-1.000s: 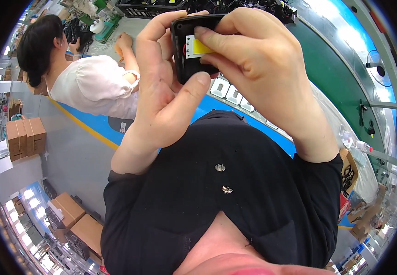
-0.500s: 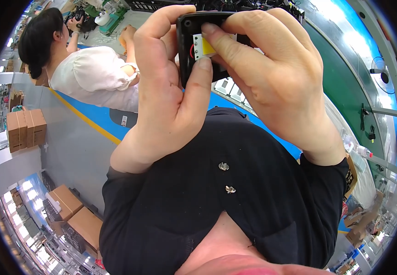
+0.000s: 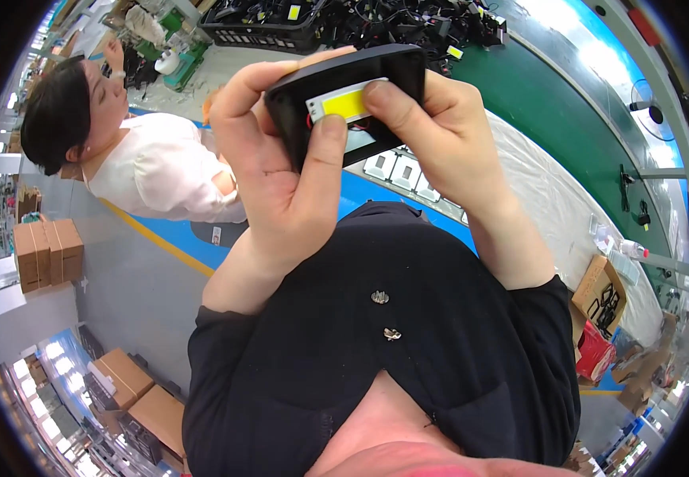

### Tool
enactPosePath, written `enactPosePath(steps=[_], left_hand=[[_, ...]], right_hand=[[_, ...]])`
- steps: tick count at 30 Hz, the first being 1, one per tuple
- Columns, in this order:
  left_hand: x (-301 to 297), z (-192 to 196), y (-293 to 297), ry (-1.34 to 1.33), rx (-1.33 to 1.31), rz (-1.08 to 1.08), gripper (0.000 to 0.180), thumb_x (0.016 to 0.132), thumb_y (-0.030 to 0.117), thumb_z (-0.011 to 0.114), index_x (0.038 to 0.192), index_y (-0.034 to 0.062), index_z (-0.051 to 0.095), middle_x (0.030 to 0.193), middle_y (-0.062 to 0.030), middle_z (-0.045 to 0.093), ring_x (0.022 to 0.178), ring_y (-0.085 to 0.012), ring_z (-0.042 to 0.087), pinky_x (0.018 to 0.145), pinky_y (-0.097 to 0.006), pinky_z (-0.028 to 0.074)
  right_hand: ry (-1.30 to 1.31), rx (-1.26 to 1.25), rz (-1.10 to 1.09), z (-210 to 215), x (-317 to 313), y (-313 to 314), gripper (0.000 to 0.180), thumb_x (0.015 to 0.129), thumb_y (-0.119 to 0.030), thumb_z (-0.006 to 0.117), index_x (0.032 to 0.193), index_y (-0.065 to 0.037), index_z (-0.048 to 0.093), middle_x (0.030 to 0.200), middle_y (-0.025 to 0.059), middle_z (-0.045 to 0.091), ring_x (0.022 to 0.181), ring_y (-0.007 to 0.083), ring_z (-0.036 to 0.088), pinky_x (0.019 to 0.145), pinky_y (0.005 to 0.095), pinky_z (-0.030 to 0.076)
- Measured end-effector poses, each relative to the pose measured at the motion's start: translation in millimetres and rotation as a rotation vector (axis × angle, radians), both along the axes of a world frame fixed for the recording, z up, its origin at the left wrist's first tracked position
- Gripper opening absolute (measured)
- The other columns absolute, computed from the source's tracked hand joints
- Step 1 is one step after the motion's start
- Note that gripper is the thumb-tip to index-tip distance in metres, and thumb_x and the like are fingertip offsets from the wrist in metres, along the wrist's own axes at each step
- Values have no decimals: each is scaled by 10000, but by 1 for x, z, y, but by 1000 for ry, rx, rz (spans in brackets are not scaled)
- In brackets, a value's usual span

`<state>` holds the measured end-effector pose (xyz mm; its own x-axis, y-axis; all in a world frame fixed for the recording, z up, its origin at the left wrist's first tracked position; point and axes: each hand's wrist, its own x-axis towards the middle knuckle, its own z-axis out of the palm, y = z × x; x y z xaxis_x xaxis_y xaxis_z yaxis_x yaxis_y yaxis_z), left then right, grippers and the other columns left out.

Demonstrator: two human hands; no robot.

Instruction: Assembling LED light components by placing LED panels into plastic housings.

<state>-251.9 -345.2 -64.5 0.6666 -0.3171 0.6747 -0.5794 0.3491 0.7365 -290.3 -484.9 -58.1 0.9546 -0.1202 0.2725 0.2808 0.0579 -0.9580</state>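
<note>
In front of my chest I hold a black plastic housing (image 3: 287, 119), shaped like a shallow rectangular shell, tilted with its hollow side towards me. Against it lies a white-rimmed LED panel (image 3: 344, 104) with a yellow face. Short red wire shows by the panel's left end and lower edge. My left hand (image 3: 281, 179) grips the housing's left side, its thumb pressing the panel's lower left. From the right, my right hand (image 3: 448, 143) clasps the housing, its thumb on the panel's right end. The fingers behind the housing are mostly hidden.
Beyond my hands, a black crate (image 3: 265, 36) and a heap of black parts (image 3: 392, 28) lie on the green worktable (image 3: 511, 79). White square pieces (image 3: 405, 175) line its near edge. A co-worker in white (image 3: 174, 163) is at the left. An open carton (image 3: 601, 298) stands at the right.
The housing has come slightly lower and turned, with its right end now higher. My right thumb has slid to the panel's right end, so more of the yellow face shows. The co-worker's head has turned.
</note>
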Motion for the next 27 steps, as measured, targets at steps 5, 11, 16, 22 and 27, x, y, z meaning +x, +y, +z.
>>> enactPosePath(steps=[5,11,16,22,27], left_hand=[[27,21,15,20,108,118,381,837,-10,557,1153,-4,344,1031,-107,507,907,-118,531,808,-221,427],[96,29,24,125,-52,136,334,841,0,554,1125,11,379,1016,-89,500,898,-109,523,790,-220,429],[135,33,50,420,-149,-66,385,864,-5,498,1201,25,315,1068,-89,489,951,-130,507,845,-248,406],[158,28,66,215,42,53,345,850,-6,505,1166,-12,368,1064,-116,502,936,-142,520,828,-255,421],[135,25,65,232,341,-107,489,827,116,545,1233,-38,321,1097,-190,473,975,-269,527,802,-327,457]], right_hand=[[-102,-172,-158,19,25,19,221,842,-186,606,759,18,614,575,42,561,430,74,481,382,223,346],[-27,-212,-166,39,91,32,216,822,-191,615,799,23,635,581,63,569,553,80,525,486,255,397],[11,-92,39,42,129,47,235,821,-199,609,900,22,629,705,23,580,649,51,485,542,226,392],[-82,-188,-238,29,159,78,212,823,-176,610,787,33,604,555,14,510,545,58,432,474,264,346],[394,-98,63,41,122,28,263,857,-229,589,922,22,633,795,3,627,728,67,547,661,217,448]])
